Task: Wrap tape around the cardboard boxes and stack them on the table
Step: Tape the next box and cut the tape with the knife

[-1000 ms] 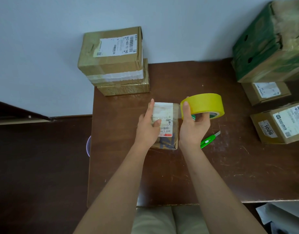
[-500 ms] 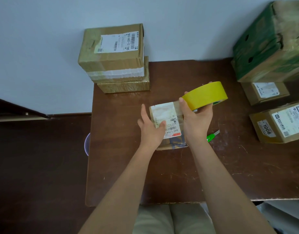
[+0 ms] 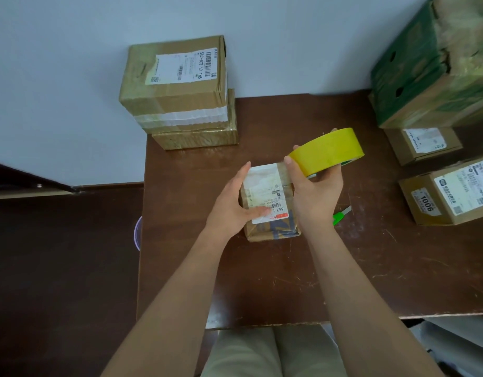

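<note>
**A:** What's on my feed, biggest first?

**B:** The brown counter [image 3: 343, 268]. At its right edge a big green-printed carton [image 3: 414, 85] sits on top of smaller brown boxes; I can't see inside any of them. Back left against the wall, a stack of two boxes [image 3: 177, 99], the top one with a pale tape band across its front. All of them appear closed.

**A:** And the one I'm working on?

**B:** The small labelled box [image 3: 270, 202] sits in the middle of the counter, between my hands. My left hand [image 3: 234, 208] rests flat against its left side, fingers straight, thumb pressing on the label. My right hand [image 3: 313, 191] is curled round the yellow tape roll [image 3: 327, 151], held tilted just above the box's far right corner. A clear strip seems to run from roll to box.

**A:** How will it handle?

**B:** Light, I'd judge, with stiff walls but dented, soft corners. Best braced by its flat sides, as now. The roll is rigid; grip it through the core.

**A:** Anything smaller?

**B:** A green cutter [image 3: 341, 214] lies on the counter just right of my right wrist.
</note>
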